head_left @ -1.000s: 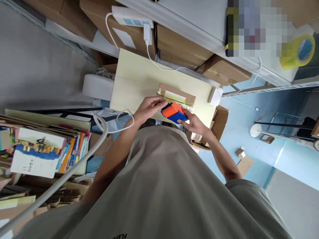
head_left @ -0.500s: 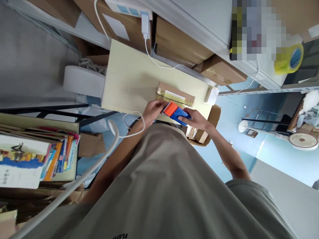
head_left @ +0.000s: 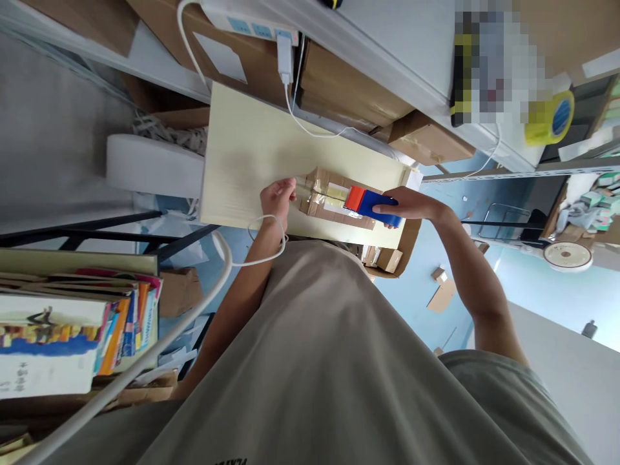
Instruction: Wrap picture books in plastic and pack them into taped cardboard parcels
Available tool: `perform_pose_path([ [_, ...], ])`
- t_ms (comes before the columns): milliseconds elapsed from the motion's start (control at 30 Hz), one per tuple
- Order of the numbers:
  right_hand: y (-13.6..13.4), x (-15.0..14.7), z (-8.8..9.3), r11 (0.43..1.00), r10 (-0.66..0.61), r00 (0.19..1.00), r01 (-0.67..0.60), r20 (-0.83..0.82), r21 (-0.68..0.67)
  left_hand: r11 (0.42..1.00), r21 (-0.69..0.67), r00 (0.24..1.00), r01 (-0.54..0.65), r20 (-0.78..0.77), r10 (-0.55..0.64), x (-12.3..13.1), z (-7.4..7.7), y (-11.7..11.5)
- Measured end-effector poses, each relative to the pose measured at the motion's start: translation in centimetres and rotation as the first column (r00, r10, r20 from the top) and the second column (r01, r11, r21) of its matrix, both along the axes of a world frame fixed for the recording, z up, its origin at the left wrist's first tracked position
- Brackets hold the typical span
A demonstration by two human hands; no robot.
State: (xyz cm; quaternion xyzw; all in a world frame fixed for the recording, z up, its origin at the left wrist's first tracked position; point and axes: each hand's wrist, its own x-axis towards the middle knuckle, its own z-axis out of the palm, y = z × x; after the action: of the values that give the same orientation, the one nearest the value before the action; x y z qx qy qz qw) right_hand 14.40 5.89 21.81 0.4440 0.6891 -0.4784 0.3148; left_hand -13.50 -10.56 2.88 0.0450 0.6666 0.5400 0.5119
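A small brown cardboard parcel [head_left: 334,194] with a white label lies on a pale wooden tabletop [head_left: 252,161]. My right hand [head_left: 411,203] is closed around an orange-and-blue tape dispenser [head_left: 371,203] that rests on the parcel's right part. My left hand [head_left: 277,197] pinches the parcel's left end, where clear tape [head_left: 304,187] stretches between my fingers and the box.
A white charger cable [head_left: 310,129] runs from a power strip [head_left: 242,22] across the table's far side. Cardboard boxes [head_left: 349,90] are stacked behind. A yellow tape roll [head_left: 549,116] sits on a shelf at right. Books [head_left: 72,336] are stacked at left. A white paper roll [head_left: 155,168] lies beside the table.
My right hand has carried the dispenser from the table's near edge onto the parcel and to the right. My left hand has shifted to the parcel's left end, now pinching the tape.
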Motion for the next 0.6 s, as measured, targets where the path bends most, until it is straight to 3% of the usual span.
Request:
perform_pose_path([
  [133,0.3,-1.3,-2.9,0.996,-0.042,0.999,0.041,-0.004,-0.077,0.999,-0.041,0.999,-0.022,0.028,0.024,-0.4,-1.7,0.1],
  [267,0.0,-1.9,-4.7,1.0,-0.014,0.999,0.015,0.052,-0.024,0.998,-0.056,1.0,0.01,0.018,-0.009,-0.2,-3.6,0.0],
  [500,-0.3,-1.7,-5.1,0.998,-0.029,0.999,0.03,0.02,-0.049,0.992,-0.024,0.984,0.128,-0.125,-0.13,2.5,-7.0,0.0],
  [600,-0.4,-1.5,-5.1,0.999,-0.01,1.0,0.011,0.023,-0.038,0.977,-0.112,0.955,0.18,-0.217,-0.201,2.6,-7.1,-0.6],
])
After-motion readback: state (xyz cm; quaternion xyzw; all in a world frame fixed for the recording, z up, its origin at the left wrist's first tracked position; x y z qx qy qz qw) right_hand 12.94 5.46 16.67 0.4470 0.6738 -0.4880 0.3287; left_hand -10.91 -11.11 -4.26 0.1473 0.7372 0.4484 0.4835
